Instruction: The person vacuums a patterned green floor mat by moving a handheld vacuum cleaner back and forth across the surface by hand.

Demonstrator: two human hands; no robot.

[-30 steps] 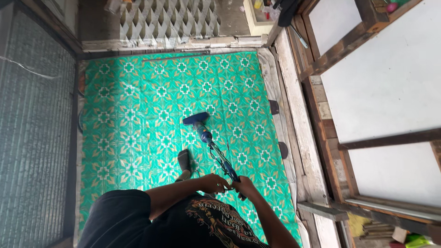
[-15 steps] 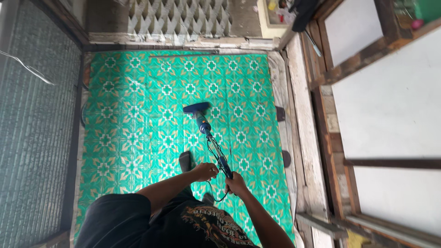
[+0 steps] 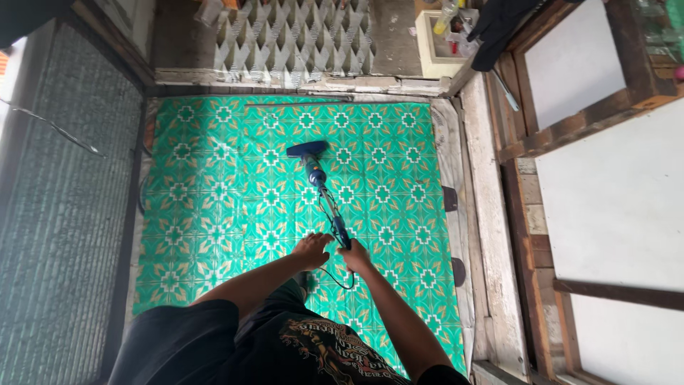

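- Right hand grips the blue stick vacuum at its handle.
- Left hand, loosely curled, rests beside that handle; grip indiscernible.
- Vacuum head sits on the green patterned mat.

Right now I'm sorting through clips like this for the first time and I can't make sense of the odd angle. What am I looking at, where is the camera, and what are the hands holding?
The camera sits on a person's head and looks straight down, so you see their dark shirt at the bottom and both arms reaching forward. No machine does the work here, only two bare hands. The right hand grips the upper end of a blue stick vacuum, whose head rests on the floor further ahead. The left hand is right beside it at the handle, where a thin dark cord loops down; whether it grips the handle or the cord is hard to tell. Under everything lies a green patterned floor mat. A weathered wooden wall frame runs along the right side, and a grey patterned block wall stands at the far end.
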